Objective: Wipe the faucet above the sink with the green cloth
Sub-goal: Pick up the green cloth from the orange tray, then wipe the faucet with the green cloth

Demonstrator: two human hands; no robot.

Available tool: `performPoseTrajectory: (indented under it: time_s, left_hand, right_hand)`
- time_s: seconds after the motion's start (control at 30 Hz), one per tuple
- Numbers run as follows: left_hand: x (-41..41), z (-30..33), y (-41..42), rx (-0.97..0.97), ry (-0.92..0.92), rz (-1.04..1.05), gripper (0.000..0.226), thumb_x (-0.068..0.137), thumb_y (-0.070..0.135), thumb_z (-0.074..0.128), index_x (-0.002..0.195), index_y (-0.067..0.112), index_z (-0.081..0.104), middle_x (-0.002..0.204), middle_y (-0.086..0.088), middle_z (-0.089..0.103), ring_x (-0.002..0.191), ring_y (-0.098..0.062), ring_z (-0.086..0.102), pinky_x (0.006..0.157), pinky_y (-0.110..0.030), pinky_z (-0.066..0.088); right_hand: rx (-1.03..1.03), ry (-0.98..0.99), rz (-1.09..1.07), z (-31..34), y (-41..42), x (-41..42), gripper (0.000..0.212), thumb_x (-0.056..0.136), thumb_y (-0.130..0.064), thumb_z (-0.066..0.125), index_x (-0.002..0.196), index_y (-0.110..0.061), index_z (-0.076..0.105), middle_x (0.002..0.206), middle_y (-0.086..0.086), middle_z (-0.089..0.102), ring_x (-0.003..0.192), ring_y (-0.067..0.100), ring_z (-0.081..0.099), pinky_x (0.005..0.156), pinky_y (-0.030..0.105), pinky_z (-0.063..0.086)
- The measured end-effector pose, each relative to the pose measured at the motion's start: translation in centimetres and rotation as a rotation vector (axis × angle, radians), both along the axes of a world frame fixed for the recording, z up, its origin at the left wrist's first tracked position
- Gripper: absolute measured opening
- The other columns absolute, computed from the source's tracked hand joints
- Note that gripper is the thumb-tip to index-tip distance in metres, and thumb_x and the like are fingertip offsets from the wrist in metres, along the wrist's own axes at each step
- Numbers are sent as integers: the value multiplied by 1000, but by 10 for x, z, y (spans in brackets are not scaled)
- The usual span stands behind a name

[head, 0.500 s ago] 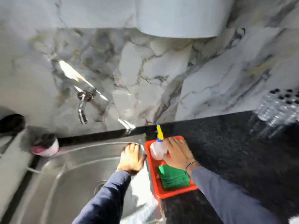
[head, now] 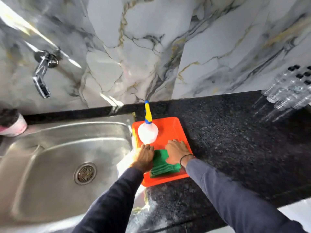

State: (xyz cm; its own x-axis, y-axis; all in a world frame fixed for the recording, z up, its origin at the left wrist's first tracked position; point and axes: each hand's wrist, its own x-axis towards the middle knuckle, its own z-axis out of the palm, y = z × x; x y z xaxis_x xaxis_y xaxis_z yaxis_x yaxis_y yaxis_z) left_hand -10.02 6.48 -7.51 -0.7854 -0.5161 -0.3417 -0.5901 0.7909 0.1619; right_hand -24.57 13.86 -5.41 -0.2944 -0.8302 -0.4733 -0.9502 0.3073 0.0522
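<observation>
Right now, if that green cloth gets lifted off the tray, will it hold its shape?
Probably not: the green cloth lies folded in soft layers, so it should droop and unfold. It looks thin, likely light. Lying in the orange tray, it shouldn't roll.

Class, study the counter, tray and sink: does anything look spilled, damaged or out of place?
Nothing stands out. The spray bottle stands upright in the red tray, the green cloth lies folded there, and the sink looks undamaged.

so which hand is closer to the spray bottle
Left. The left hand sits just below the spray bottle, nearly touching; the right hand is further right, on the green cloth.
</observation>
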Motion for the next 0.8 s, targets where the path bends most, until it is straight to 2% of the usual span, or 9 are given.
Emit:
performPoseTrajectory:
  time_s: [0.1, 0.2, 0.27, 0.3, 0.37, 0.4, 0.5, 0.6, 0.8]
  left_hand:
    - [7, 24, -8, 281, 112, 120, 33, 92, 10, 61, 121, -2, 72, 123, -23, 68, 120, -33, 61, 101, -33, 41]
    - [34, 59, -21, 615, 201, 207, 5, 93, -3, 63, 98, -5, 64, 91, -16, 66, 85, -24, 61, 77, -33, 44]
    - [55, 85, -40, 788, 347, 300, 13, 96, -10, 58, 97, 3, 60, 75, -2, 60, 65, -10, 55, 66, -29, 46]
    - [66, 99, -51, 809, 441, 355, 16, 97, -10, 56, 96, 5, 61, 71, 3, 60, 60, -5, 56, 61, -24, 47]
    - [88, 128, -73, 813, 596, 478, 18, 100, -8, 54, 104, 6, 63, 74, 3, 64, 59, -4, 61, 58, -19, 52]
    - [98, 140, -83, 806, 645, 524, 20, 101, -7, 53, 115, 2, 63, 78, 0, 64, 59, -5, 62, 57, -18, 55]
    - [125, 163, -112, 627, 660, 555, 34, 100, -1, 54, 134, 2, 59, 85, -6, 66, 62, -11, 60, 56, -25, 57]
    - [158, 179, -147, 364, 617, 585, 30, 95, 11, 63, 125, 9, 66, 116, -16, 75, 90, -25, 70, 87, -47, 63]
    - [229, 212, -235, -175, 760, 602, 31, 98, 14, 55, 126, 9, 66, 126, -17, 64, 115, -36, 64, 102, -43, 52]
  right_hand:
    - [66, -123, -47, 24, -5, -6, 22, 81, -32, 83, 84, -12, 75, 102, 12, 67, 100, 32, 64, 80, 37, 54]
    - [126, -332, -134, 63, -12, -10, 45, 77, -30, 84, 53, -15, 49, 59, 0, 45, 63, 21, 43, 51, 31, 27]
    - [7, -582, -241, 94, -24, -7, 26, 79, -21, 85, 62, -14, 66, 65, -2, 59, 64, 16, 53, 59, 31, 38]
    - [-98, -782, -317, 108, -33, -3, 11, 82, -17, 85, 81, -8, 78, 83, 4, 75, 80, 22, 68, 73, 34, 51]
    - [-244, -1109, -512, 130, -55, 12, 38, 86, -11, 83, 120, 6, 76, 123, 24, 78, 117, 40, 73, 107, 50, 57]
    - [-270, -1202, -554, 139, -67, 25, 43, 88, -8, 82, 128, 6, 72, 129, 28, 74, 124, 44, 70, 111, 55, 55]
    - [-326, -1248, -581, 152, -106, 64, 44, 90, -3, 79, 132, 4, 69, 129, 28, 75, 123, 45, 71, 111, 57, 56]
    - [-418, -1228, -673, 156, -144, 96, 46, 86, -11, 84, 129, -1, 69, 122, 22, 78, 115, 41, 75, 108, 56, 58]
    - [-734, -1249, -850, 171, -221, 146, 16, 91, -6, 76, 107, -4, 78, 107, 19, 81, 89, 33, 80, 82, 46, 68]
